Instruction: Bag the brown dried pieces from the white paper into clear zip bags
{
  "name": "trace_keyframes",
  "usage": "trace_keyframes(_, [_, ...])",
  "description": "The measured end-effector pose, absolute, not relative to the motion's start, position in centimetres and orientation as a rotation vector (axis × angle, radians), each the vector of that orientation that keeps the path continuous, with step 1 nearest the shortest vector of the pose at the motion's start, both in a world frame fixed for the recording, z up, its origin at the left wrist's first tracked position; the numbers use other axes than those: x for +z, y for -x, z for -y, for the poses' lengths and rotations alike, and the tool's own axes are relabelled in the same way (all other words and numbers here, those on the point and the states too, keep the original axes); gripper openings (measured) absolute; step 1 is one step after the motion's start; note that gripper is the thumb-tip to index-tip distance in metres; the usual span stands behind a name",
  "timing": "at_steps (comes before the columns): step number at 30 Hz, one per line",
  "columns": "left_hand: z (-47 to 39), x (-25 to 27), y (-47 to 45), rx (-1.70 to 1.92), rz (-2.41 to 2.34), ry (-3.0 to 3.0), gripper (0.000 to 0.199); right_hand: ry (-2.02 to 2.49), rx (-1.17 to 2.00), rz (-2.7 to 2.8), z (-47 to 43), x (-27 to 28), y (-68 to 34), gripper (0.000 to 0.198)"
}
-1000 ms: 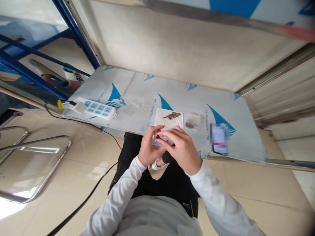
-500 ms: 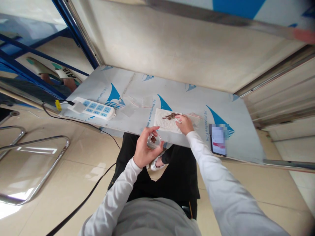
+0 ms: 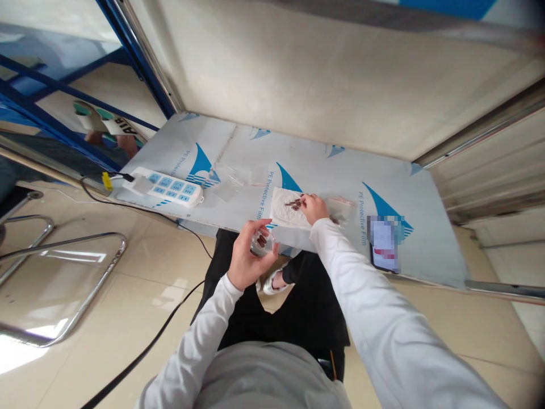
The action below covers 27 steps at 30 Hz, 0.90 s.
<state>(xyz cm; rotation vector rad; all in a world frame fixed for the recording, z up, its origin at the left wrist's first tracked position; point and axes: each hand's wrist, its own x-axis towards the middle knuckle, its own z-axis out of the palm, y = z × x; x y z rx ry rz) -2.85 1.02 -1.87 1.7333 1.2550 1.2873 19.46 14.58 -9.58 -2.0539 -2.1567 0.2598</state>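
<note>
My left hand (image 3: 247, 258) curls its thumb and fingers around a small clear round dish (image 3: 269, 243), held just off the table's front edge. A few dark brown oblong pieces (image 3: 261, 241) lie inside the dish. On the table, a white tissue (image 3: 281, 213) is spread flat with several more brown oblong pieces (image 3: 293, 203) on it. My right hand (image 3: 314, 209) is over the tissue's right side, its fingertips pinched together at the edge of these pieces. Whatever lies between those fingertips is too small to tell.
A white power strip (image 3: 179, 190) with a black cable is on the left of the film-covered table (image 3: 332, 176). Clear plastic bags (image 3: 227, 187) lie beside it, another clear bag (image 3: 343, 209) right of the tissue. A phone (image 3: 385, 250) lies at the right front edge.
My right hand has moved slightly left, its fingertips now at the brown pieces; a small white thing seen at its fingertips earlier no longer shows. My left hand still holds the dish.
</note>
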Motion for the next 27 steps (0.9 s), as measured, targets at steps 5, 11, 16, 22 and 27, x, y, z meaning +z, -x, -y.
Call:
trace_keyframes(5, [-1.0,-1.7,2.9,1.287,-1.266,-1.748,0.045,2.055,0.218,2.165,-13.7,-9.3,-19.6,0.025])
trace_keyframes(11, [-1.0,-1.8,3.0,1.298,-1.270,-1.755,0.043,2.047,0.169,2.144,-13.0,-9.2,-20.0,0.028])
trace_keyframes(16, [-1.0,-2.1,2.9,1.284,-1.259,-1.746,0.045,2.049,0.183,2.145,-13.2,-9.6,-20.5,0.025])
trace_keyframes(22, [-1.1,-2.5,2.7,1.283,-1.255,-1.751,0.045,1.924,0.332,1.923,-12.0,-7.5,-19.4,0.021])
trace_keyframes(27, [-1.3,-2.2,2.1,1.303,-1.251,-1.757,0.044,1.495,0.633,1.579,-4.7,-0.4,-14.7,0.024])
